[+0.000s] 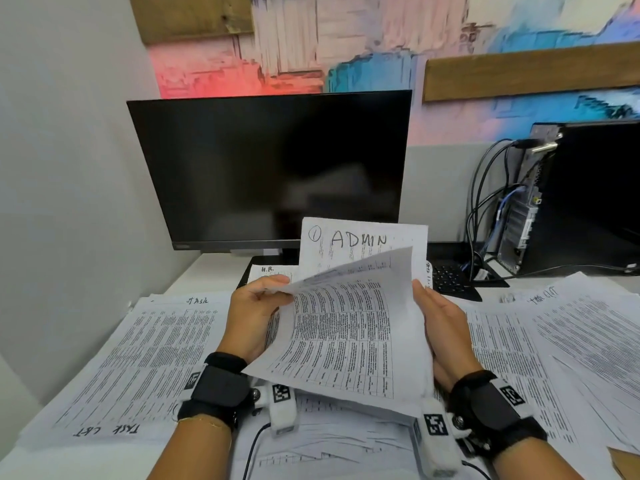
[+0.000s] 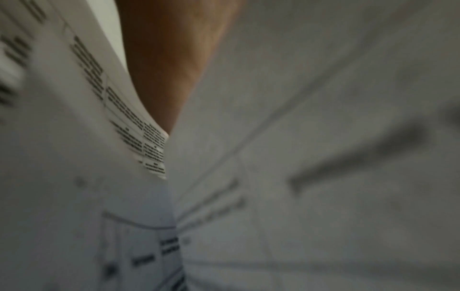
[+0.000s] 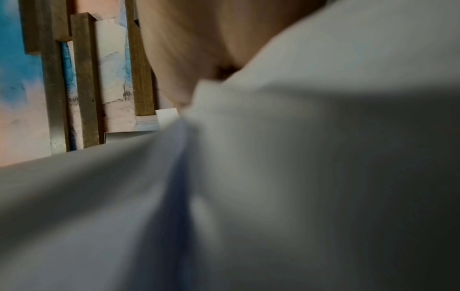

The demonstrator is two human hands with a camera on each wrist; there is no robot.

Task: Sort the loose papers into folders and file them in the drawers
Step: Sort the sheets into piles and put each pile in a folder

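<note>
I hold a stack of printed papers point(image 1: 346, 334) upright above the desk, between both hands. My left hand point(image 1: 254, 308) pinches the top left corner of the front sheet and bends it forward. Behind it stands a sheet hand-lettered "1 ADMIN" point(image 1: 360, 239). My right hand point(image 1: 441, 323) lies along the stack's right edge with fingers straight, and the thumb is hidden behind the paper. Both wrist views are blurred: the left shows printed sheets point(image 2: 139, 128) and skin point(image 2: 169, 59), the right shows pale paper point(image 3: 323, 157).
Loose printed sheets cover the desk: a "TASK" pile point(image 1: 145, 358) at left, another spread point(image 1: 554, 341) at right, an "H.R." sheet point(image 1: 268, 270) behind. A dark monitor point(image 1: 273, 168), a keyboard point(image 1: 453, 278), and a computer tower point(image 1: 585, 195) with cables stand at the back.
</note>
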